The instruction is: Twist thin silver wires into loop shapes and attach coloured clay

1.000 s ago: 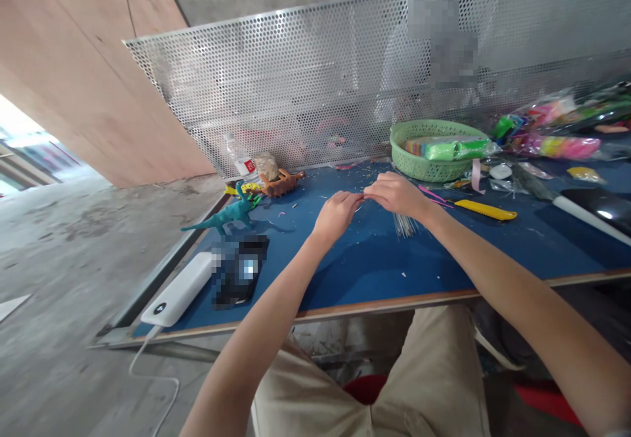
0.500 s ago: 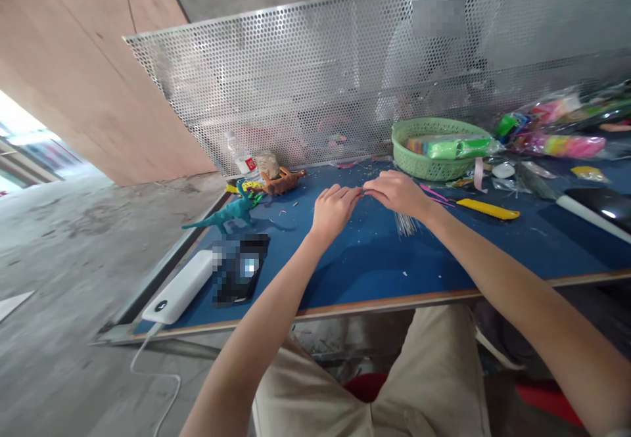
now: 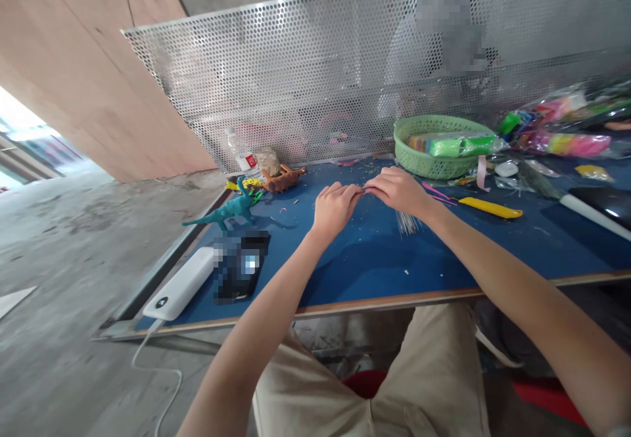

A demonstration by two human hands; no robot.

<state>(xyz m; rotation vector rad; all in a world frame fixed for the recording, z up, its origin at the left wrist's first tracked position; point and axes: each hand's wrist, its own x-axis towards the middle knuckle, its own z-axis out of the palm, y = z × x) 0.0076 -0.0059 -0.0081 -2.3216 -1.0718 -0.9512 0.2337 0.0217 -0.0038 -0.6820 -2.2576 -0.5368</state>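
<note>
Near edge: beige trousers [image 3: 434, 378] below the table [image 3: 374, 273], a blue matte top with a pale wood rim. Near left corner: a smooth white power bank [image 3: 180, 291] with its cable hanging over the edge, just beside a dark phone [image 3: 241, 265]. Bare blue surface lies between the near rim and the hands, open on both sides of the forearms.

Centre: both forearms reach forward and converge. The left hand [image 3: 334, 207], fingers curled, and the right hand [image 3: 400, 190], knuckles up, meet fingertip to fingertip, each pinched shut on a thin item too small to identify; it sits between the fingertips just above the table. A bundle of thin pale sticks [image 3: 407, 224] lies under the right wrist.

Right: a yellow flat tool [image 3: 490, 209], pink strips beside it, and a dark object with a white handle [image 3: 594, 207].

Left, farther: a teal toy dinosaur [image 3: 229, 208] and an orange one [image 3: 282, 179], glossy moulded plastic, near the table's left edge.

Far: a round green woven basket [image 3: 438, 161] holding green and coloured packs, clear bags of coloured material [image 3: 562, 131] at right, and a perforated metal screen [image 3: 296, 82] closing the far edge.
</note>
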